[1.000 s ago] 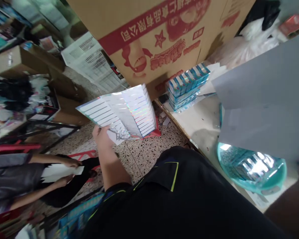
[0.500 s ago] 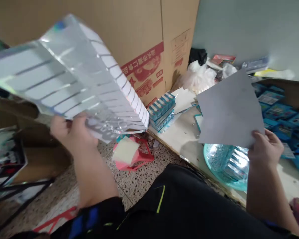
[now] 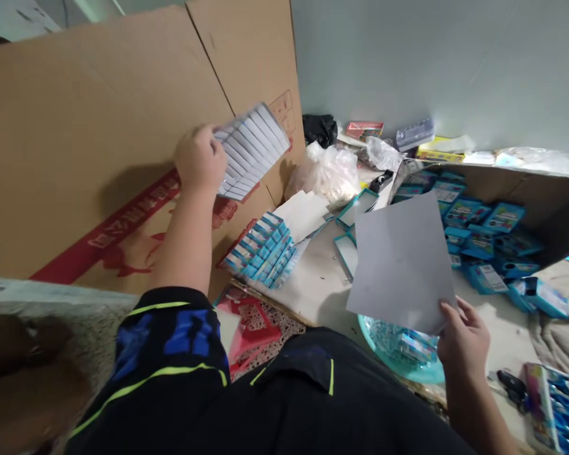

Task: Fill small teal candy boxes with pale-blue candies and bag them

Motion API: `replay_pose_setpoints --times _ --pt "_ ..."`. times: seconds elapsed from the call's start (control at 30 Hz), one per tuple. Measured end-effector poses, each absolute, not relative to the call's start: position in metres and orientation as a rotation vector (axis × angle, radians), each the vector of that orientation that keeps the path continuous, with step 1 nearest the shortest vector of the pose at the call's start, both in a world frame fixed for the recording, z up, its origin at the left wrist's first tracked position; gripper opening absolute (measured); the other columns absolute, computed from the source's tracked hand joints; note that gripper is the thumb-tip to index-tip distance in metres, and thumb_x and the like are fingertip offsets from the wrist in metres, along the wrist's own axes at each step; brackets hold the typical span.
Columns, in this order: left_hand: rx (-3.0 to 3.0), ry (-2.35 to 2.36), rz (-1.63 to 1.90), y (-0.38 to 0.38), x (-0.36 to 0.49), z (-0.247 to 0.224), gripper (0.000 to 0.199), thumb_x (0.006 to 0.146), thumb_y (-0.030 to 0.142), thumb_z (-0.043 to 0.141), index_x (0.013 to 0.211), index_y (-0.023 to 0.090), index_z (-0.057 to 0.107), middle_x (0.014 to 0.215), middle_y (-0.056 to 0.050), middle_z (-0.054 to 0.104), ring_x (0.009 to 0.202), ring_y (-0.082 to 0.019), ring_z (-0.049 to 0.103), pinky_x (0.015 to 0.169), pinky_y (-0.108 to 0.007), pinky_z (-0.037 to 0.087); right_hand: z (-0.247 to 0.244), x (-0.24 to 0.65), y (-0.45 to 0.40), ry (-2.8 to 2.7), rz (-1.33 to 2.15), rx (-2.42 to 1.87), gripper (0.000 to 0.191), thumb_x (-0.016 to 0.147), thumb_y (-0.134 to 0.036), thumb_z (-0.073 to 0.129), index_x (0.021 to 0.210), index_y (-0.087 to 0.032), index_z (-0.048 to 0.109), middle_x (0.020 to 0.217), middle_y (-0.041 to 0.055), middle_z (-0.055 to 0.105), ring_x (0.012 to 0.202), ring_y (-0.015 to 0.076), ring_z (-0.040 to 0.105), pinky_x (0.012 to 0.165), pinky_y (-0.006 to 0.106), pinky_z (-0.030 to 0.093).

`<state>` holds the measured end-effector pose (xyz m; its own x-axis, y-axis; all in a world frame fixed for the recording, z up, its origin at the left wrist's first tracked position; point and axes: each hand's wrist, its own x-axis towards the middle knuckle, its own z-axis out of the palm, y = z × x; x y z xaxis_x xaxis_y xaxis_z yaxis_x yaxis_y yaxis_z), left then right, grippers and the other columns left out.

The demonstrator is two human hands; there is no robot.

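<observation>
Big printed cardboard carton (image 3: 99, 114) fills the left, flat brown faces, red band; top and left side cut off. White worktable (image 3: 310, 300) beside it, cluttered. Open carton (image 3: 557, 212) at right, heaped with blue boxes (image 3: 481, 243); bottom of heap not visible. Stiff-looking grey sheet (image 3: 403, 259), smooth, roughly rectangular, pinched at its near right corner by right hand (image 3: 464, 335); it sits over the table and blocks part of the turquoise round basin (image 3: 405, 374). Crinkly white plastic bag (image 3: 327, 174) at the back. Neat blue-and-white box stack (image 3: 263, 249) at table edge. White slatted pack (image 3: 253, 151) gripped at one end by left hand (image 3: 201, 158), in front of the big carton; blurred, covered end unreadable. Black-handled scissors (image 3: 512, 385) lower right, blades hard to make out.
</observation>
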<state>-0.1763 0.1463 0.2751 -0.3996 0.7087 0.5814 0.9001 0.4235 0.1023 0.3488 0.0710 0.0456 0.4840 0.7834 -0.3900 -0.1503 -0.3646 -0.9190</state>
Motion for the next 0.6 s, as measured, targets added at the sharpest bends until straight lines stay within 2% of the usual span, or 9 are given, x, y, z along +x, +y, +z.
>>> replay_pose_setpoints --times 0.1,0.2,0.3,0.4,0.47,0.53,0.6 --pt "-1.615 -2.246 -0.307 0.189 -0.186 0.240 0.030 0.099 0.015 0.046 0.120 0.005 0.065 0.126 -0.013 0.067 0.117 -0.021 0.061 0.102 -0.029 0.042 0.033 0.346 0.073 -0.567 1.103 -1.696 0.064 0.056 -0.044 0.085 0.112 -0.016 0.074 0.087 0.0030 0.071 0.067 0.0134 0.060 0.059 0.024 0.048" --pt "-1.831 -2.266 -0.005 0.228 -0.198 0.201 0.027 0.094 0.014 0.050 0.113 0.007 0.068 0.119 -0.017 0.068 0.113 -0.028 0.064 0.096 -0.035 0.044 0.024 0.332 0.070 -0.550 1.079 -1.749 0.060 0.060 -0.046 0.085 0.111 -0.018 0.075 0.086 0.0019 0.072 0.068 0.0138 0.061 0.059 0.024 0.049" --pt "-1.937 -2.364 0.158 0.266 -0.218 0.163 0.034 0.091 0.012 0.052 0.123 0.008 0.065 0.113 -0.019 0.070 0.109 -0.029 0.066 0.093 -0.037 0.045 0.023 0.306 0.064 -0.489 1.034 -1.750 0.058 0.061 -0.045 0.086 0.110 -0.017 0.075 0.090 0.0035 0.073 0.068 0.0143 0.061 0.060 0.025 0.050" --pt "-1.966 -2.444 0.170 0.304 -0.242 0.130 0.056 0.088 0.007 0.054 0.144 0.008 0.050 0.111 -0.021 0.071 0.104 -0.028 0.068 0.088 -0.037 0.046 0.029 0.275 0.052 -0.390 0.917 -1.798 0.059 0.060 -0.045 0.085 0.111 -0.017 0.075 0.089 0.0042 0.072 0.064 0.0147 0.059 0.057 0.026 0.048" --pt "-2.025 -2.438 0.132 0.324 -0.256 0.109 0.070 0.084 0.004 0.057 0.152 0.010 0.042 0.113 -0.024 0.071 0.103 -0.030 0.068 0.087 -0.038 0.046 0.034 0.256 0.041 -0.310 0.841 -1.836 0.061 0.059 -0.046 0.084 0.111 -0.018 0.074 0.088 0.0038 0.071 0.064 0.0148 0.058 0.055 0.026 0.047" --pt "-2.110 -2.475 -0.052 0.336 -0.263 0.091 0.071 0.079 0.004 0.063 0.148 0.007 0.047 0.108 -0.025 0.072 0.103 -0.031 0.068 0.088 -0.040 0.046 0.038 0.241 0.027 -0.276 0.787 -1.870 0.060 0.058 -0.046 0.084 0.111 -0.019 0.074 0.090 0.0044 0.071 0.067 0.0161 0.059 0.055 0.027 0.047" --pt "-2.223 -2.494 -0.327 0.337 -0.266 0.074 0.056 0.076 0.008 0.068 0.131 0.003 0.060 0.097 -0.022 0.072 0.100 -0.029 0.068 0.088 -0.040 0.046 0.040 0.229 0.013 -0.283 0.731 -1.896 0.057 0.060 -0.047 0.082 0.109 -0.020 0.073 0.094 0.0065 0.071 0.071 0.0189 0.061 0.057 0.030 0.050"
